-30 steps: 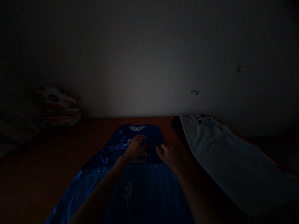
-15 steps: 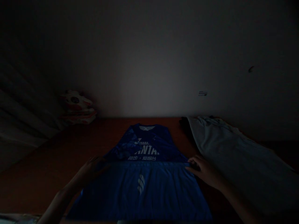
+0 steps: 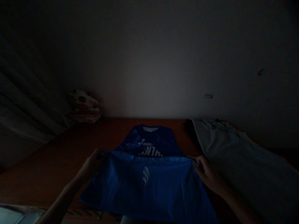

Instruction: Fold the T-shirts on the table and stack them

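A blue sleeveless running shirt (image 3: 149, 177) with white lettering lies on the reddish-brown tabletop, its neckline toward the wall. Its lower part is turned up over the front, and the hem runs across between my hands, raised a little off the printed part. My left hand (image 3: 91, 163) is closed on the left end of this hem. On the right end, my right hand (image 3: 205, 171) pinches the hem between thumb and fingers. The lower lettering is hidden behind the raised cloth. The room is dim, so finger detail is faint.
Grey cloth (image 3: 229, 155) lies in a heap to the right, with something black under its far left edge. A red and white cow-shaped toy (image 3: 85, 105) stands at the back left, near a curtain (image 3: 25, 93). A pale wall (image 3: 149, 62) rises behind the table (image 3: 70, 149).
The hem has come up off the shirt front with both hands gripping it, now covering the lower line of print. The view has shifted slightly to the left.
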The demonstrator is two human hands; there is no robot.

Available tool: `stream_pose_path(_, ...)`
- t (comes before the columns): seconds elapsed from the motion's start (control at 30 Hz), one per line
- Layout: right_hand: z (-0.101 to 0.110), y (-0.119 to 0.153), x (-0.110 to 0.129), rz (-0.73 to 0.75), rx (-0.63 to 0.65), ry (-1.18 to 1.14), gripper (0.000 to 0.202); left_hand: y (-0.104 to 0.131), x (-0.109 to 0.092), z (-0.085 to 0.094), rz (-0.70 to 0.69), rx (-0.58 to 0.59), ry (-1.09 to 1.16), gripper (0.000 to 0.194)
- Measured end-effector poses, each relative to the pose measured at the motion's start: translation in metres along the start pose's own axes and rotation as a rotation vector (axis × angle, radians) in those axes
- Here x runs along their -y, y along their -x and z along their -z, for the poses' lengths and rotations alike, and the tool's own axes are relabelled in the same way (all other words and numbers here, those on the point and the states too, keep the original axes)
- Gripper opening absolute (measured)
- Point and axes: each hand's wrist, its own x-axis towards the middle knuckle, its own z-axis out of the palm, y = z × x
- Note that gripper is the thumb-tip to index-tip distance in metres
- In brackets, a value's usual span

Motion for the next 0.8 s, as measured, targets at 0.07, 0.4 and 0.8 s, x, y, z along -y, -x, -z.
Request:
stream_pose_path(0.07,-0.010,-0.006,-0.001,0.027,0.003,0.054,0.025,-0.005,-0.011,-0.014,0.036,0.055,0.028,0.038)
stream_pose_path(0.4,-0.002,0.041,-0.030,-0.035,-0.062,0.099,0.032,0.055,-0.002,-0.030,0.062,0.180,0.094,0.029)
stream_pose_path(0.8,0.048,-0.069,-0.009,-0.328,-0.117,-0.389,0.048,-0.067,-0.049,0.026,-0.023,-0.061,-0.070,0.039)
